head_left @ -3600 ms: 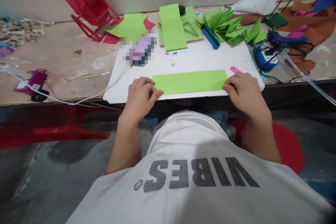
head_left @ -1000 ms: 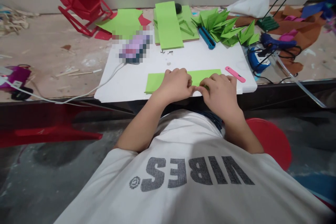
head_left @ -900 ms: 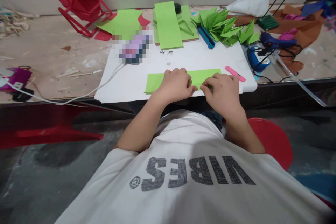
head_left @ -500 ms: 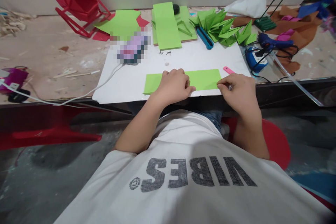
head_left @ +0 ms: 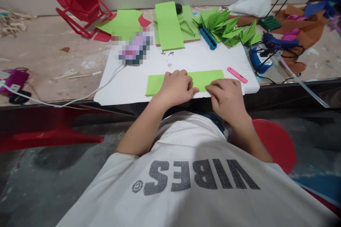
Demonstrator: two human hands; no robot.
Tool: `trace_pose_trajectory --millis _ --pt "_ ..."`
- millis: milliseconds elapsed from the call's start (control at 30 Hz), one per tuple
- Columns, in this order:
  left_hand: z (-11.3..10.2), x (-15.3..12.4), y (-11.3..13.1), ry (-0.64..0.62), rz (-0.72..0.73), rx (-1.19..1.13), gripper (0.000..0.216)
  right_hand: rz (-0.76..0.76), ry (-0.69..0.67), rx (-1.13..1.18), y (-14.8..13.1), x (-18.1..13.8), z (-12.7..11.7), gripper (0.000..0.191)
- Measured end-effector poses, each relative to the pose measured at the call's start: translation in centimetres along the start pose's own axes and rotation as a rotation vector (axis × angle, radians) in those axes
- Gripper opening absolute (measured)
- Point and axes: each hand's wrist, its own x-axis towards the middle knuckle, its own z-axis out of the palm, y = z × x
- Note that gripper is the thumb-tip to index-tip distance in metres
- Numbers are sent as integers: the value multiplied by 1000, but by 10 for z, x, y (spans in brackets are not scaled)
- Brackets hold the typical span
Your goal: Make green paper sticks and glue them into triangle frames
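A folded strip of bright green paper (head_left: 156,83) lies lengthwise along the front of a white board. My left hand (head_left: 177,86) presses down on its middle with curled fingers, the thumb at the near edge. On the strip's right part, my right hand (head_left: 226,96) has its fingertips pinched together at the near edge, a little right of the left thumb. The paper under both hands is hidden. Just beyond the right hand rests a pink craft knife (head_left: 237,75).
A charging phone (head_left: 134,49) lies at the board's left. Behind are stacked green paper sheets (head_left: 169,25), a blue cutter (head_left: 208,38) and folded green paper leaves (head_left: 223,28). A blue glue gun (head_left: 279,42) sits right; a red miniature chair (head_left: 80,7) stands back left.
My right hand has slid left along the near edge, from the strip's right end toward my left hand, uncovering the pink knife. My left hand has stayed in place.
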Motion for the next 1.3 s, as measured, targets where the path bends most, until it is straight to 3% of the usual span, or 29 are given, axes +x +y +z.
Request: trace_pose_trajectory --millis 167,400,600,800,1033,1133,1300 --pt "0 -20 -5 59 14 33 24 -91 -3 39 -19 -6 13 39" --pt "-9 -56 -29 95 -90 83 15 -93 16 74 -13 -19 30 44" --pt "-6 -57 -28 71 -49 116 22 -112 89 55 -15 -19 39 41" --pt "-2 -58 -21 63 -66 194 30 -292 235 59 -29 -14 50 45" --pt "-1 -61 -25 120 -103 217 24 -224 345 66 -41 -15 65 40" --pt "-3 -66 -35 135 -95 207 24 -204 345 49 -42 -16 66 37" --pt "1 -81 -66 215 36 142 17 -202 364 33 -44 -15 65 34"
